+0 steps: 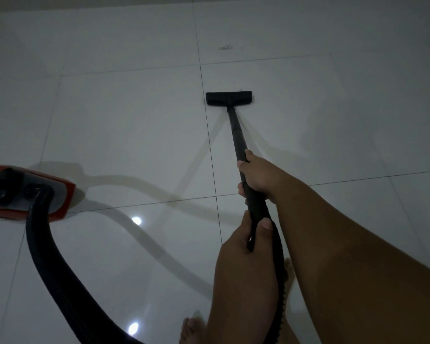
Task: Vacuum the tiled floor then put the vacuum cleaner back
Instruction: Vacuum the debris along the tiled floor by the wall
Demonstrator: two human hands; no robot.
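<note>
Black floor head (pixel 229 98) sits on the tiled floor (pixel 109 120) short of a dark dust patch (pixel 225 47), right hand (pixel 257 175) and left hand (pixel 243 247) each in a closed grip round the wand (pixel 236 131), red vacuum cleaner (pixel 47 194) at left, so vacuuming seems unfinished and stowing remains.

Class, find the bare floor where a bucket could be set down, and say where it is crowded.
The tiled floor is bare left of the floor nozzle, beyond the vacuum body, and right of the wand. Crowded: lower left, where the hose loops, and around the bare feet.
</note>
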